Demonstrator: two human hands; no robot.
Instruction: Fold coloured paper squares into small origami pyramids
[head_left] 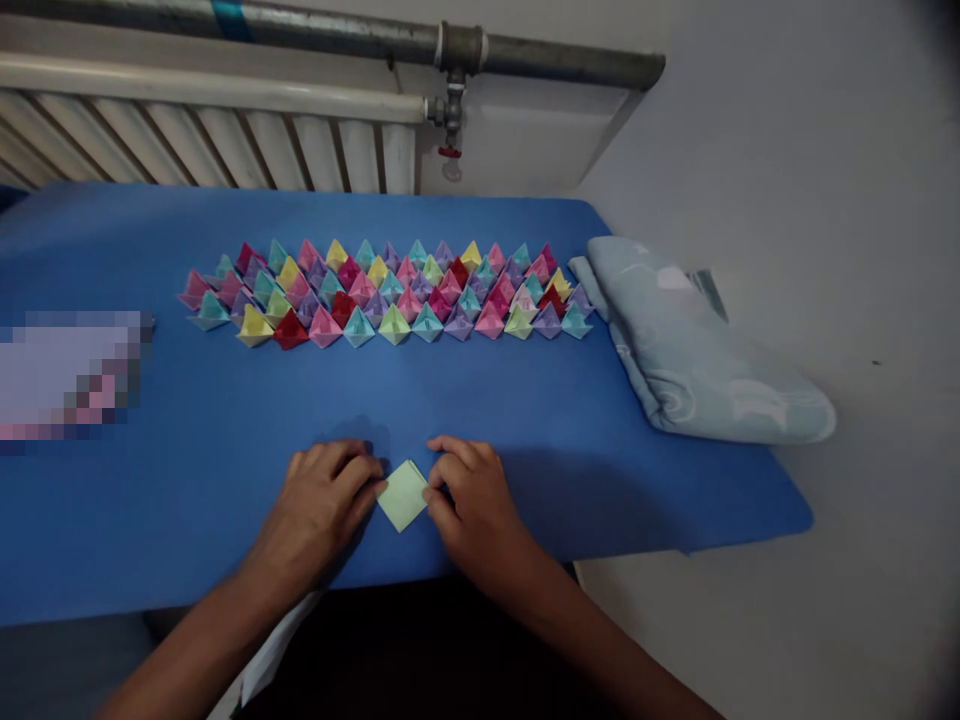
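Observation:
A small pale green square of folded paper (403,497) lies turned like a diamond near the front edge of the blue surface. Its upper right edge shows more than one layer. At its left corner is my left hand (322,490), fingers curled and thumb tip on the paper. My right hand (472,500) pinches the right corner between thumb and bent fingers. Beyond them stand several rows of folded paper boats (394,322) in pink, yellow, teal, purple, red and green.
A folded light blue patterned cloth (705,350) rests at the right end of the blue table (315,390). On the left is a pixelated pinkish item (67,370) that I cannot make out. A white radiator (225,140) and a metal pipe (337,35) with a valve run behind.

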